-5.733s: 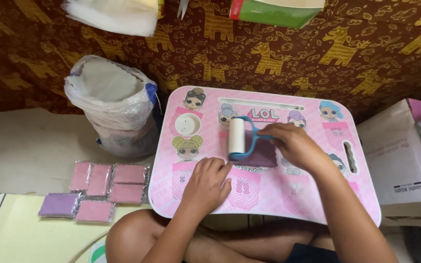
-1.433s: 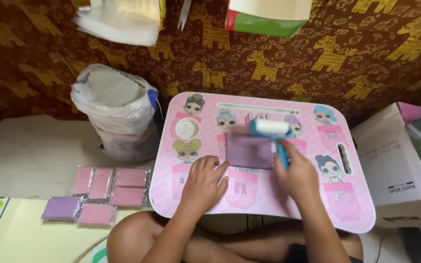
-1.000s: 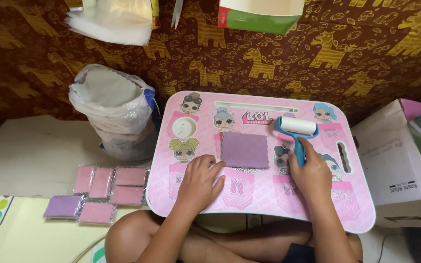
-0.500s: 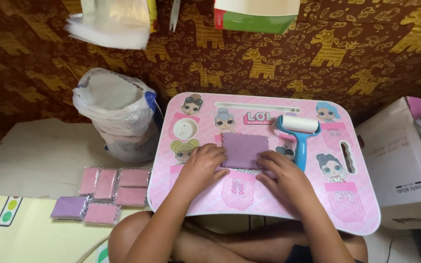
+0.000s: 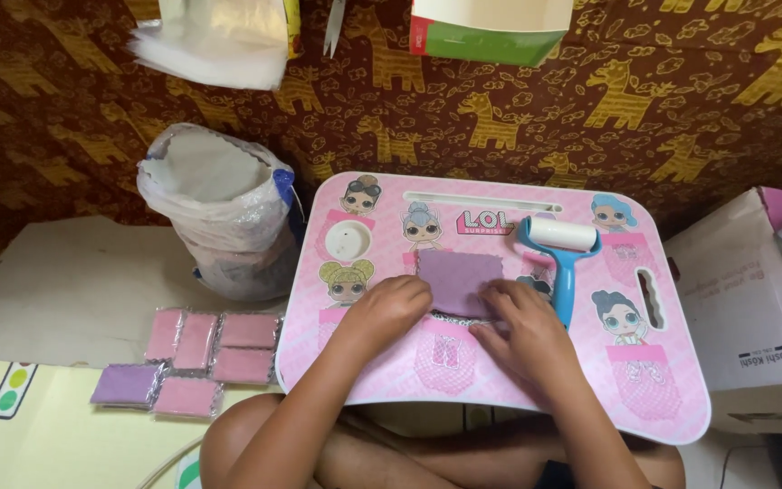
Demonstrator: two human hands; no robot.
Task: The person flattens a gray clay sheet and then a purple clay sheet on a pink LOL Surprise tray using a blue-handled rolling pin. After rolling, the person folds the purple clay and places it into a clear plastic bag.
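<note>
**Both hands at a purple cloth on a pink lap tray**

On the pink lap tray (image 5: 672,398), near its centre, lies one purple cloth square (image 5: 460,281), flat on the printed surface. The left hand (image 5: 386,308) rests at the cloth's lower left corner, fingers curled down so that the fingertips touch its edge; the right hand (image 5: 522,321) rests at the lower right corner in the same way. Whether either hand pinches the cloth or merely presses on it cannot be told from this view; neither hand has lifted it. A patterned edge shows just beneath the cloth's lower border, between the two hands.

Just right of the cloth, touching neither hand, one lint roller (image 5: 558,249) with a white drum and blue handle lies on the tray, its handle pointing toward the person.

Left of the tray, on the floor, seven small packets (image 5: 201,358) in clear wrapping lie in two rows: six pink and one purple. Behind them stands one open plastic sack (image 5: 219,217). At the right edge sits one cardboard box (image 5: 744,308), beside the tray. Brown fabric with a yellow animal print (image 5: 500,118) covers the background.
</note>
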